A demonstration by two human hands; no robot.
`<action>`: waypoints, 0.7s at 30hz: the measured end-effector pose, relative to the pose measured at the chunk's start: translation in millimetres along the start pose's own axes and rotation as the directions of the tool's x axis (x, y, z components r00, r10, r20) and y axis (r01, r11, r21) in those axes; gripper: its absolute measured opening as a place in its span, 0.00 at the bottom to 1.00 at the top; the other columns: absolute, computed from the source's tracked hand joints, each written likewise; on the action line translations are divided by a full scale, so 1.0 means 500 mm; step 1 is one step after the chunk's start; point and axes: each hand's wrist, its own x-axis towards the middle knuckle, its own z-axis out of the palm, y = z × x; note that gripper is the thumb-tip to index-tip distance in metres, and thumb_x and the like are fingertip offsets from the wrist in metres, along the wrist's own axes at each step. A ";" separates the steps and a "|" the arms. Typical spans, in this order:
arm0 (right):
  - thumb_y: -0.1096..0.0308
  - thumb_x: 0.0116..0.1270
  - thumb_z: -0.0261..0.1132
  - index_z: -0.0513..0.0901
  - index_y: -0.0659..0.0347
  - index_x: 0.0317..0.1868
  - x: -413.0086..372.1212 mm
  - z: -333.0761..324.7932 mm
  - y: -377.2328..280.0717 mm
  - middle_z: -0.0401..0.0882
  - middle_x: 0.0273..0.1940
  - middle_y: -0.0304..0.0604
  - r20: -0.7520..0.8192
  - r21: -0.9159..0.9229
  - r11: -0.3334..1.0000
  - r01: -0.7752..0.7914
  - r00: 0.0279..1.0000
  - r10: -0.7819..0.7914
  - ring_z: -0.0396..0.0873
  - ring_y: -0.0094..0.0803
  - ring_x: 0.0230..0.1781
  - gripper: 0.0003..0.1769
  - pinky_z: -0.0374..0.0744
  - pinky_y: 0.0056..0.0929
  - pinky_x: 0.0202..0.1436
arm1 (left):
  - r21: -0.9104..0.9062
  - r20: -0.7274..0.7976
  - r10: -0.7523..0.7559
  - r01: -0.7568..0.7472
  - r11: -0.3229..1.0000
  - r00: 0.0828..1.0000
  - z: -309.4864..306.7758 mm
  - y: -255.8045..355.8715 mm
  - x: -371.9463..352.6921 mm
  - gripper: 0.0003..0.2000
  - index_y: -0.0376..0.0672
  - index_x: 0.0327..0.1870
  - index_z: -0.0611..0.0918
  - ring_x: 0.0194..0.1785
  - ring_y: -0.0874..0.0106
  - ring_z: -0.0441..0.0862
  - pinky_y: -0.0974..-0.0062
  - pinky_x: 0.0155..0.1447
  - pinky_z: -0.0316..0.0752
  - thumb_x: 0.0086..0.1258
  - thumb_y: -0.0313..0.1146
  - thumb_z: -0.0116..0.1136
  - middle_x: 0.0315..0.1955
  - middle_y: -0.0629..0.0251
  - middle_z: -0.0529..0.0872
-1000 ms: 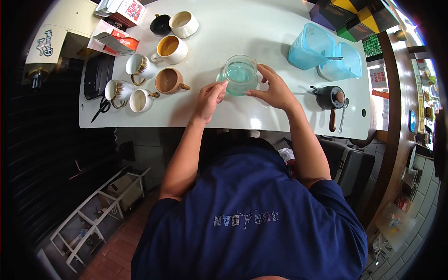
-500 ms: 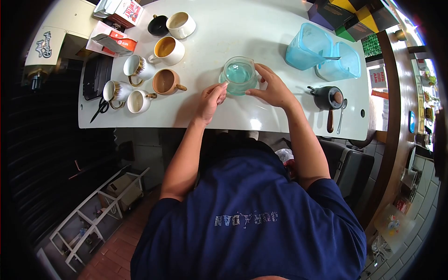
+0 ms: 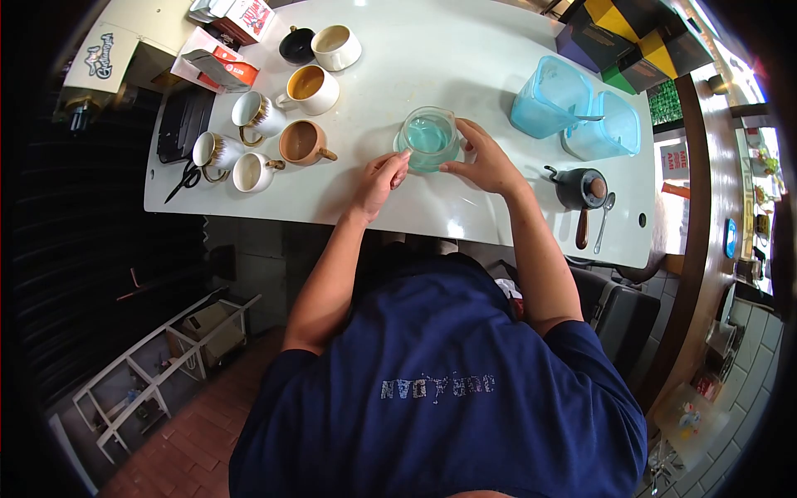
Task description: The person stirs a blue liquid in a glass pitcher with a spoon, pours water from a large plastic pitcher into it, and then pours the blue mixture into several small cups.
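Observation:
A clear glass vessel (image 3: 429, 137) holding pale blue-green liquid is upright on the white table (image 3: 407, 50). My left hand (image 3: 383, 183) is at its lower left rim, fingers folded in a pinch; whatever the fingertips hold is too small to make out. On the right side of the glass, my right hand (image 3: 484, 159) is curved with thumb and fingers apart, the fingertips against or very close to the glass. To the left stand a brown mug (image 3: 302, 143), a white mug with a yellow inside (image 3: 312, 90) and several other cups.
Two light-blue containers (image 3: 544, 112) stand at the right, a spoon handle across them. Nearer are a dark pot (image 3: 579, 188) and a metal spoon (image 3: 605, 224). Black scissors (image 3: 187, 179) lie at the left edge. Boxes (image 3: 635, 41) sit at the back right.
The camera view has tilted slightly, shifting the table and its objects in the picture. Both hands keep nearly the same places beside the glass vessel.

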 end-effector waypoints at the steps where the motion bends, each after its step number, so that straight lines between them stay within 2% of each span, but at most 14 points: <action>1: 0.60 0.49 0.75 0.64 0.63 0.66 -0.001 0.001 0.002 0.67 0.63 0.49 -0.003 0.005 1.000 0.005 1.000 -0.005 0.71 0.37 0.43 0.45 0.74 0.30 0.47 | 0.012 0.002 0.005 -0.005 1.000 1.000 0.000 -0.001 0.000 0.18 0.48 0.20 0.65 0.24 0.82 0.58 0.82 0.31 0.55 0.73 0.42 0.47 0.18 0.77 0.61; 6: 0.62 0.49 0.75 0.65 0.63 0.65 -0.007 0.008 0.008 0.67 0.62 0.50 -0.045 0.013 0.999 0.051 0.998 -0.050 0.71 0.37 0.43 0.44 0.74 0.30 0.47 | 0.107 -0.040 0.027 -0.022 0.994 0.999 0.011 0.019 -0.014 0.18 0.47 0.21 0.69 0.26 0.83 0.63 0.84 0.31 0.58 0.72 0.45 0.48 0.19 0.76 0.68; 8: 0.63 0.48 0.76 0.65 0.63 0.65 -0.008 0.008 0.008 0.67 0.61 0.51 -0.065 0.008 0.998 0.064 0.996 -0.064 0.72 0.37 0.43 0.44 0.74 0.30 0.48 | 0.178 -0.100 -0.003 0.021 0.984 0.995 0.015 0.027 -0.020 0.18 0.44 0.24 0.76 0.27 0.83 0.68 0.84 0.32 0.62 0.71 0.47 0.50 0.20 0.75 0.72; 9: 0.63 0.48 0.76 0.65 0.63 0.65 -0.008 0.006 0.006 0.67 0.61 0.51 -0.064 0.007 0.997 0.076 0.995 -0.075 0.72 0.37 0.43 0.44 0.74 0.30 0.48 | 0.180 -0.106 0.007 0.012 0.984 0.994 0.019 0.028 -0.022 0.18 0.44 0.24 0.76 0.27 0.83 0.68 0.84 0.32 0.62 0.71 0.47 0.50 0.20 0.75 0.72; 11: 0.64 0.49 0.75 0.65 0.63 0.66 -0.006 0.003 0.003 0.67 0.62 0.51 -0.045 0.016 0.998 0.061 0.997 -0.060 0.72 0.38 0.44 0.44 0.75 0.30 0.48 | 0.319 -0.215 0.084 -0.011 0.948 0.973 0.025 0.028 -0.027 0.18 0.42 0.31 0.80 0.30 0.82 0.71 0.84 0.35 0.67 0.70 0.48 0.52 0.25 0.73 0.76; 12: 0.64 0.49 0.75 0.65 0.63 0.66 -0.004 0.002 0.005 0.67 0.62 0.51 -0.040 0.020 0.997 0.070 0.997 -0.069 0.72 0.38 0.44 0.44 0.75 0.30 0.48 | 0.322 -0.225 0.088 -0.011 0.947 0.970 0.028 0.028 -0.030 0.18 0.42 0.31 0.80 0.30 0.82 0.71 0.84 0.35 0.67 0.70 0.48 0.52 0.25 0.73 0.76; 14: 0.65 0.51 0.74 0.64 0.63 0.66 -0.001 0.001 0.010 0.67 0.62 0.52 -0.042 -0.024 0.994 0.107 0.993 -0.108 0.73 0.40 0.45 0.43 0.75 0.31 0.48 | 0.373 -0.304 0.107 0.015 0.928 0.947 0.033 0.030 -0.038 0.17 0.41 0.37 0.82 0.30 0.80 0.71 0.82 0.37 0.68 0.70 0.48 0.53 0.29 0.71 0.78; 18: 0.66 0.53 0.73 0.63 0.62 0.67 -0.002 0.006 0.021 0.67 0.62 0.54 -0.017 -0.016 0.997 0.077 0.997 -0.078 0.73 0.42 0.46 0.42 0.75 0.32 0.48 | 0.299 -0.376 0.090 0.029 0.954 0.922 0.033 0.036 -0.060 0.18 0.40 0.38 0.81 0.30 0.80 0.71 0.82 0.35 0.68 0.70 0.49 0.53 0.32 0.71 0.79; 21: 0.67 0.55 0.71 0.61 0.62 0.67 -0.008 0.020 0.038 0.67 0.62 0.55 -0.073 -0.085 0.993 0.086 0.993 -0.092 0.73 0.43 0.46 0.41 0.75 0.32 0.49 | 0.291 -0.431 0.054 0.082 0.953 0.901 0.016 0.029 -0.089 0.17 0.40 0.41 0.81 0.28 0.84 0.70 0.85 0.33 0.64 0.72 0.47 0.50 0.32 0.73 0.79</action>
